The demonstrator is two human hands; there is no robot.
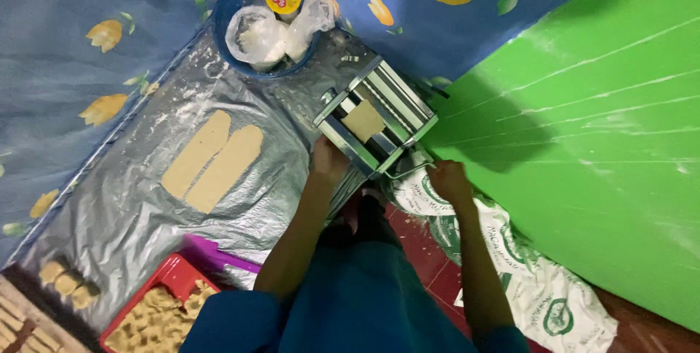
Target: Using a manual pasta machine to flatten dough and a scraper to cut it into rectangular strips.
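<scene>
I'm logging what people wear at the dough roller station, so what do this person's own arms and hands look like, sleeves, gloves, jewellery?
Both forearms are bare from the elbow down. The left hand and the right hand wear no gloves, and no watch, ring or bracelet shows. Short blue fabric sleeves end near the elbows, matching the blue garment covering the lap. Fingernails are too small to make out.

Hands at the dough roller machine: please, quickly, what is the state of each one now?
Left hand: rests against the metal dough roller machine; grip cannot be told.
Right hand: closed on the crank handle.
</scene>
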